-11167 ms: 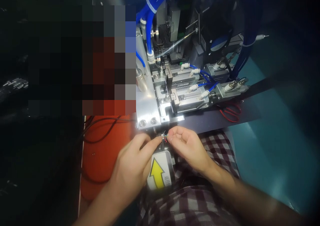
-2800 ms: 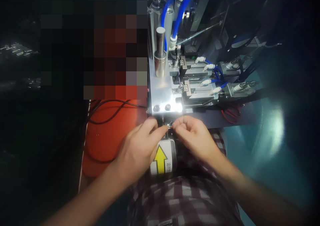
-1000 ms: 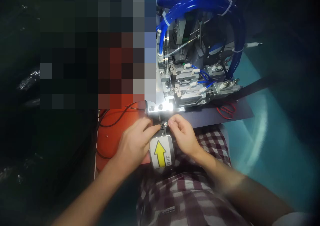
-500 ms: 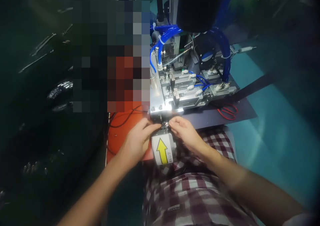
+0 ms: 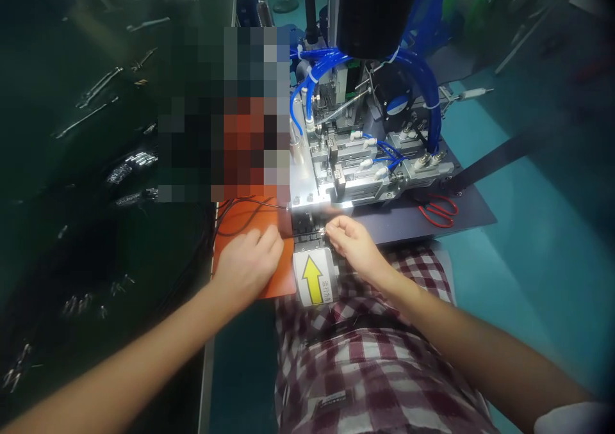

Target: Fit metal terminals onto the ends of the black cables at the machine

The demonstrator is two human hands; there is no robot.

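My right hand (image 5: 353, 242) pinches a small shiny metal connector (image 5: 321, 231) at the front end of the machine's track. Just below it sits the round machine part bearing a white label with a yellow arrow (image 5: 312, 277). Over the orange surface, my left hand (image 5: 252, 255) has its fingers curled closed, palm down. A thin black cable (image 5: 302, 234) seems to run from these fingers to the connector; the fingertips themselves are hidden.
The machine's metal slides (image 5: 362, 187) and blue air tubes (image 5: 435, 101) rise ahead. Red-handled scissors (image 5: 439, 211) lie on its dark base plate. More black cables cross the orange surface (image 5: 283, 280). Shiny metal pieces (image 5: 132, 165) lie scattered on the dark left table. A solder spool hangs upper right.
My left hand has moved left, away from the metal connector, and its fingers have curled in. My right hand keeps its pinch in nearly the same place. The view has shifted slightly.
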